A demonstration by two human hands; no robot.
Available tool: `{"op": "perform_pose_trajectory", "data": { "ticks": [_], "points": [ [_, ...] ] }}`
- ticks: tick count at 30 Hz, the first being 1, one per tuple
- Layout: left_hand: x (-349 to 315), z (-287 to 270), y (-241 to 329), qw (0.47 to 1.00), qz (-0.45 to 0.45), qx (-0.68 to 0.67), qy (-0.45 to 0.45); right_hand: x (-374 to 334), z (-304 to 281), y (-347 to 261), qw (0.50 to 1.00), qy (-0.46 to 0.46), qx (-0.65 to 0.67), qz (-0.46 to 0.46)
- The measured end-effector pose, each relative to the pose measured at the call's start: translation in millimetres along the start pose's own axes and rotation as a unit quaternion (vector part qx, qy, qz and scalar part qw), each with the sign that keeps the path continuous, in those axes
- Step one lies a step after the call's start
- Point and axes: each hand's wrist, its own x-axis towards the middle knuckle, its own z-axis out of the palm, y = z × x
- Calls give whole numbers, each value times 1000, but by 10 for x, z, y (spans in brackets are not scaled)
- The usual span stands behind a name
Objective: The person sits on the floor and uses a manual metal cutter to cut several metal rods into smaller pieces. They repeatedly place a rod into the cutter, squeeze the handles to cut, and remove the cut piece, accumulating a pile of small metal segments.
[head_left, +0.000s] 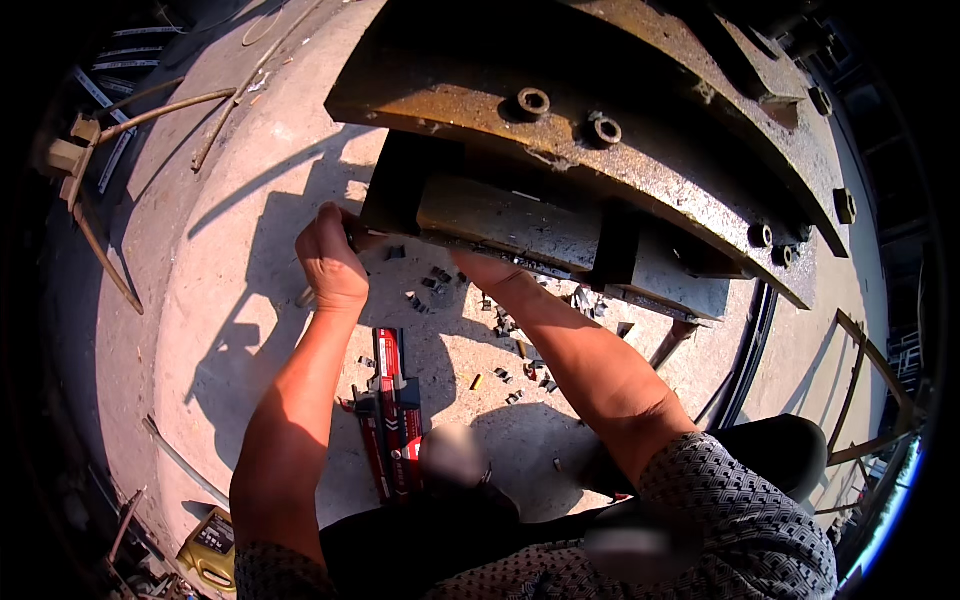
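A heavy steel machine head point(440, 115) with bolted plates hangs over the ground in front of me. Under it sits a thick metal block point(505, 222). My left hand point(332, 262) is at the machine's left lower edge, its fingers curled toward the dark underside; whatever they grip is too dark to make out. Reaching in beneath the block, my right hand point(484, 268) has its fingers hidden by the metal. Small dark metal clips point(436, 280) lie scattered on the concrete below both hands.
Red-and-black long packages point(397, 415) lie on the floor between my forearms. A gold plastic jug point(210, 548) stands at lower left. A rusty metal stand point(82, 165) is at far left, long dark bars point(750, 350) at right. Socket-head bolts point(604, 130) protrude from the machine.
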Motion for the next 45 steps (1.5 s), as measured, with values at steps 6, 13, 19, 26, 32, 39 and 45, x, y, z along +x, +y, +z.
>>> {"op": "perform_pose_trajectory", "data": {
  "ticks": [6,13,19,26,32,39,45],
  "points": [
    [75,-69,29,994,50,98,0,146,-236,161,979,-21,181,87],
    [47,29,113,997,40,73,0,-108,99,-145,983,44,162,-74],
    [18,-60,57,998,15,66,3,-77,-12,50,1000,-10,21,3],
    [3,-7,89,999,-7,36,8,-733,456,494,534,-118,825,145],
    [33,-81,24,998,9,62,5,-308,178,901,450,-127,864,186],
    [40,-19,20,996,39,76,-3,-205,-52,667,592,-88,774,206],
    [30,-52,36,999,11,41,3,-256,74,846,516,-190,830,94]
  ]
}}
